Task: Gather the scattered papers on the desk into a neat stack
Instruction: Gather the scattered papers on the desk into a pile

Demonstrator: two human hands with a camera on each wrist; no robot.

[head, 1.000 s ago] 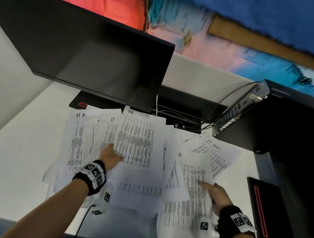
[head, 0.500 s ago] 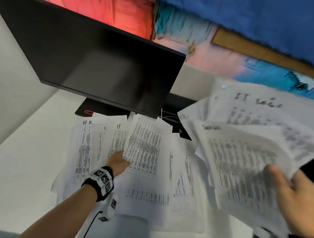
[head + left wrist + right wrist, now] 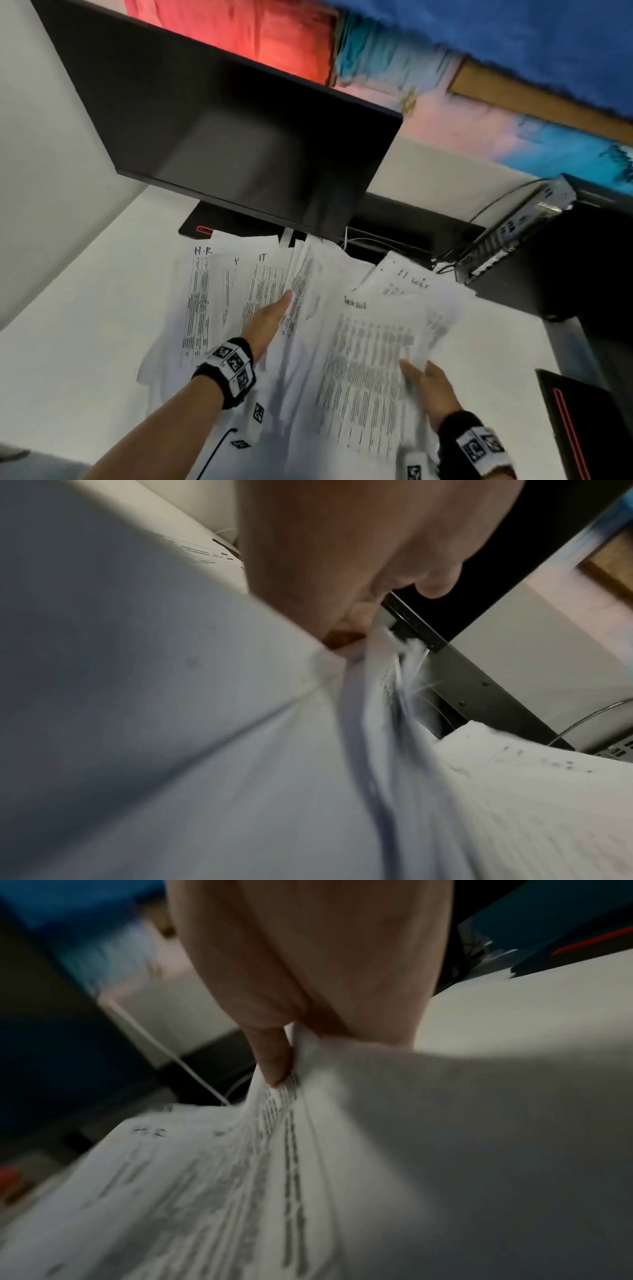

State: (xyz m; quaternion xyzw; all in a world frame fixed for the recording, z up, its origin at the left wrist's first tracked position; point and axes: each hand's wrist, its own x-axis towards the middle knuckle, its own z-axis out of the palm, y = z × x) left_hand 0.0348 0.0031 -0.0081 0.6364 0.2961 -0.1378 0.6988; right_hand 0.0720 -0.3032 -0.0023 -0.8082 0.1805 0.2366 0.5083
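Printed white papers lie fanned over the white desk below the monitor. My right hand grips a sheaf of several sheets by its near right edge; the sheaf hangs low over the middle of the spread. The right wrist view shows the thumb pinching this sheaf against the hidden fingers. My left hand lies stretched out on the spread. Its fingers are slipped under the raised edge of the middle sheets and are hidden. In the left wrist view the thumb stands free of the paper.
A dark monitor overhangs the far edge of the papers, on its black base. A small computer with cables sits on a black unit at the right. Another black box with a red stripe stands near right.
My right hand lifted the right-hand sheets, swung them up near my head, then brought them down and left over the middle. My left hand's fingers went under the middle sheets, tilting their edge up.
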